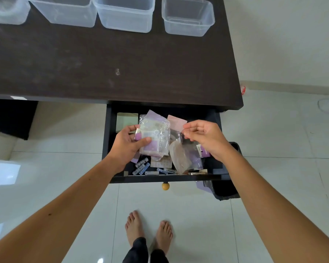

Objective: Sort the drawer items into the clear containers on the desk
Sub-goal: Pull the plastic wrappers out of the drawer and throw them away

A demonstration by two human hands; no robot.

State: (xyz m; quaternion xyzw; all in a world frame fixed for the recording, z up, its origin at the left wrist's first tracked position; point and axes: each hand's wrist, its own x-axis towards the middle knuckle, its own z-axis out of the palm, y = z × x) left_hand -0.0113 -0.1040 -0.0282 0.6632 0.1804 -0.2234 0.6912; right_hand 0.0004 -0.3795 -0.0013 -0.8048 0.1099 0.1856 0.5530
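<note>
Clear plastic packets [155, 138], several stacked with lilac cards inside, sit in the person's left hand [128, 144] above the open drawer [109, 130]. The thumb lies across the front of the stack and the fingers curl behind its left edge, so that grip is firmly closed on the bundle. The stack's long side runs roughly away from the person, toward the desk edge.

Just to its right, the right hand [203, 138] pinches the corner of another clear packet [179, 133], thumb and forefinger closed on thin film, the other fingers loosely curled. That packet hangs down toward a heap of further bags [186, 158] in the drawer.

Batteries [141, 166] and small flat pieces lie along the drawer's front wall, below the left wrist.

The four clear containers [125, 14] stand in a row at the far side of the dark desk [122, 63], well apart from both hands and straight ahead of the drawer. I judge the next move is a lift up and forward over the desk edge; the left hand, already loaded, looks nearer the middle containers.
</note>
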